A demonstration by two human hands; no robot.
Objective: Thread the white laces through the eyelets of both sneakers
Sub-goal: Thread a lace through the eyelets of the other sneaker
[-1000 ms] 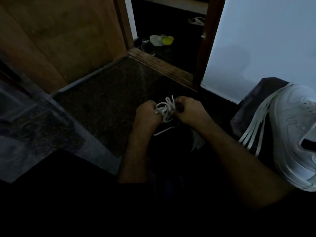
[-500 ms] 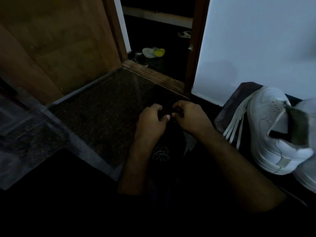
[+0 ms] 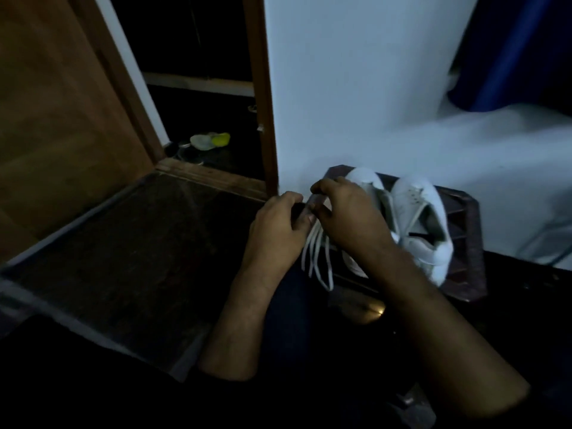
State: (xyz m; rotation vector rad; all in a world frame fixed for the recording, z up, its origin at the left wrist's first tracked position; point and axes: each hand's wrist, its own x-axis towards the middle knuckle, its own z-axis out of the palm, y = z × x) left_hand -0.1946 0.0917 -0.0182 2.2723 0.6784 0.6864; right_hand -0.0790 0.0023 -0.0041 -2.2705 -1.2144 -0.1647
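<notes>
Two white sneakers stand side by side on a dark low stand (image 3: 464,243) against the white wall: the left sneaker (image 3: 366,184) is partly covered by my right hand, the right sneaker (image 3: 424,224) is in full view. Several white laces (image 3: 315,258) hang in loops off the stand's left edge. My left hand (image 3: 275,230) and my right hand (image 3: 349,218) meet at the top of the laces, fingers pinched on them. The pinch point itself is dim and partly hidden.
A dark doormat (image 3: 123,258) covers the floor to the left. A wooden door (image 3: 62,113) stands open, with a wooden threshold (image 3: 210,178) behind the mat. A yellow-green slipper (image 3: 210,140) lies past the doorway. A blue curtain (image 3: 510,51) hangs at the upper right.
The view has swung right, bringing both sneakers toward the middle. My hands have gone from the bundled lace in front of me to the laces hanging off the stand.
</notes>
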